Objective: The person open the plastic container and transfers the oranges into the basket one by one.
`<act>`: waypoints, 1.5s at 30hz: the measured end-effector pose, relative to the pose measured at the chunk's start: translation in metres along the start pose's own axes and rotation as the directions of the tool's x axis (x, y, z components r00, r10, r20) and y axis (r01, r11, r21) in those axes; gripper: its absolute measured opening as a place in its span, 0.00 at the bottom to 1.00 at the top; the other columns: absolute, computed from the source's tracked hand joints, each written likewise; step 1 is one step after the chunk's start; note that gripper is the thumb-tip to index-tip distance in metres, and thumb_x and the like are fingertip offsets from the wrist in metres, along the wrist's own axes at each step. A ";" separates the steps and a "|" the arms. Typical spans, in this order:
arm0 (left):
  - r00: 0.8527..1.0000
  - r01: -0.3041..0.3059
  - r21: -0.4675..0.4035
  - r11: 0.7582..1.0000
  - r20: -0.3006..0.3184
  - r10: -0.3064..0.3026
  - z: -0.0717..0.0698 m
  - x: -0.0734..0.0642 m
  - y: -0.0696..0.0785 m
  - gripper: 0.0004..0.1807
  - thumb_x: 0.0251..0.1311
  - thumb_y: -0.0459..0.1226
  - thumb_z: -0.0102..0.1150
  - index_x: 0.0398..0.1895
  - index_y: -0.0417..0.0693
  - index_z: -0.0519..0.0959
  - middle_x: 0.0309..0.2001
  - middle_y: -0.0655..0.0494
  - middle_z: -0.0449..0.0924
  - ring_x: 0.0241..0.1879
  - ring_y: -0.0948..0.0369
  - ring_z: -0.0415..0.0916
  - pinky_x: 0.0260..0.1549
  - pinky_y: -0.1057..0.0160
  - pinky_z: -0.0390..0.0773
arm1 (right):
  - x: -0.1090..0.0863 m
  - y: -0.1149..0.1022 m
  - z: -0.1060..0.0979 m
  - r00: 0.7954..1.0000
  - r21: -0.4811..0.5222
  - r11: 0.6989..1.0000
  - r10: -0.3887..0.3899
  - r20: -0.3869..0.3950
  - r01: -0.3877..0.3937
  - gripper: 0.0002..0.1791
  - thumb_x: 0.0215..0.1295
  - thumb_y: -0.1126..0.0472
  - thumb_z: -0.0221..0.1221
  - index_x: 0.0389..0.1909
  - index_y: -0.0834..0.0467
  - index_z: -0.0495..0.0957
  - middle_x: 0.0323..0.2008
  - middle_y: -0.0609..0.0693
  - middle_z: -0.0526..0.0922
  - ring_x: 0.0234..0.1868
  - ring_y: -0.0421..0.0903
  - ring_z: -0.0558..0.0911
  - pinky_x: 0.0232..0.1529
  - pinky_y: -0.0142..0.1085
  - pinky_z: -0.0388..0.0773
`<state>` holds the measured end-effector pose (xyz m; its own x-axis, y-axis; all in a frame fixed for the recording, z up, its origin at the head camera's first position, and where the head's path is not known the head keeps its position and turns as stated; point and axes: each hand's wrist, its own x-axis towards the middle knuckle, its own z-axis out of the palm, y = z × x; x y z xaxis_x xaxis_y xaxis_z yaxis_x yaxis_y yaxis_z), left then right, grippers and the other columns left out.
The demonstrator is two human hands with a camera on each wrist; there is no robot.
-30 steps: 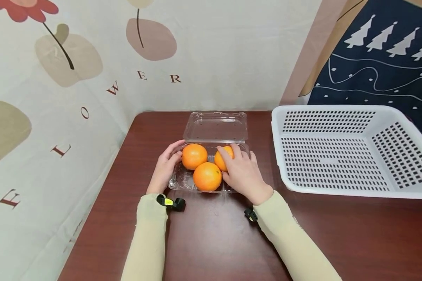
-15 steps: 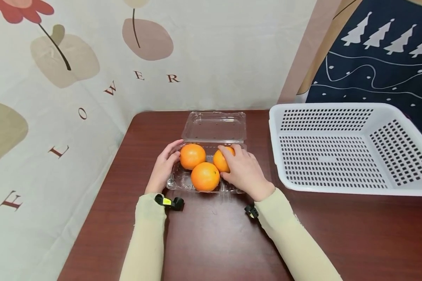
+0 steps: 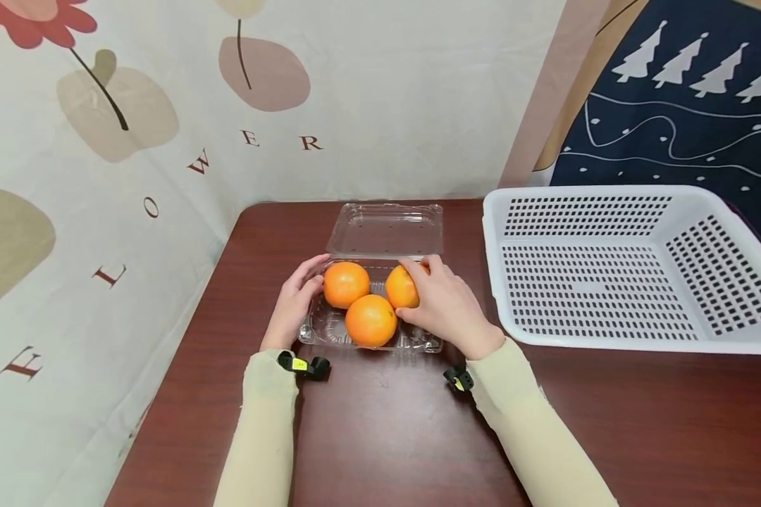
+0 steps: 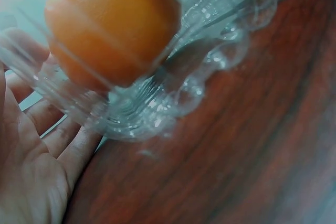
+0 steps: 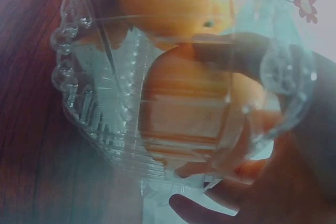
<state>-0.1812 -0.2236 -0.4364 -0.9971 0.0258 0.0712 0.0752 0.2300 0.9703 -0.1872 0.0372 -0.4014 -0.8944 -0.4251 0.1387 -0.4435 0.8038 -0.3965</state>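
Note:
A clear plastic clamshell box (image 3: 328, 329) lies unlatched on the table, with three oranges inside: one at the left (image 3: 346, 284), one at the front (image 3: 370, 321) and one at the right (image 3: 401, 287). Along the box's left side rests my left hand (image 3: 290, 304); in the left wrist view its fingers (image 4: 79, 148) lie relaxed against the outer wall. My right hand (image 3: 447, 304) reaches over the box's right side and holds the right orange. In the right wrist view the thumb crosses over that orange (image 5: 181, 108), seen through the plastic wall, with fingers on its other side.
The box's clear lid (image 3: 387, 229) is folded back toward the wall. A white perforated basket (image 3: 507, 310) stands to the right on the dark red-brown table (image 3: 380, 422). A printed cloth (image 3: 406, 105) hangs behind the table and along its left.
My right hand has shifted slightly right, its fingers spreading from on top of the right orange to around its far side. The left hand stays at the box's left wall.

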 end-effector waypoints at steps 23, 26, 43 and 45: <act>1.000 -0.007 -0.016 1.000 -0.014 0.007 -0.008 0.007 -0.023 0.20 0.64 0.42 0.45 0.60 0.60 0.67 0.56 0.58 0.70 0.55 0.62 0.66 0.51 0.64 0.69 | 0.002 -0.007 -0.015 0.995 0.011 0.999 -0.051 -0.088 0.052 0.40 0.44 0.42 0.60 0.62 0.46 0.61 0.49 0.52 0.66 0.42 0.47 0.68 0.47 0.47 0.65; 1.000 -0.006 -0.021 1.000 -0.016 0.005 -0.007 0.006 -0.023 0.19 0.65 0.42 0.45 0.59 0.60 0.67 0.55 0.58 0.70 0.54 0.61 0.67 0.50 0.63 0.69 | 0.001 -0.008 -0.016 0.995 0.015 0.999 -0.048 -0.087 0.050 0.40 0.45 0.41 0.60 0.62 0.45 0.60 0.49 0.52 0.66 0.42 0.47 0.68 0.47 0.47 0.65; 1.000 -0.018 -0.011 1.000 0.008 0.019 -0.002 0.000 0.000 0.20 0.65 0.34 0.42 0.61 0.48 0.65 0.57 0.52 0.68 0.53 0.58 0.67 0.49 0.63 0.70 | -0.007 -0.011 -0.034 0.976 0.042 0.992 -0.107 -0.188 0.117 0.39 0.46 0.41 0.60 0.62 0.45 0.61 0.50 0.51 0.66 0.45 0.46 0.68 0.48 0.46 0.64; 1.000 -0.021 0.003 1.000 0.008 0.021 -0.001 -0.001 0.002 0.20 0.65 0.34 0.42 0.61 0.47 0.65 0.56 0.52 0.69 0.53 0.58 0.67 0.49 0.63 0.70 | -0.008 -0.011 -0.037 0.975 0.045 0.992 -0.103 -0.194 0.114 0.40 0.46 0.40 0.60 0.62 0.45 0.61 0.50 0.51 0.66 0.45 0.46 0.68 0.48 0.46 0.65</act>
<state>-0.1800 -0.2237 -0.4344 -0.9952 0.0381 0.0900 0.0964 0.2328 0.9677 -0.1771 0.0476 -0.3643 -0.8380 -0.4165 0.3526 -0.5393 0.7305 -0.4189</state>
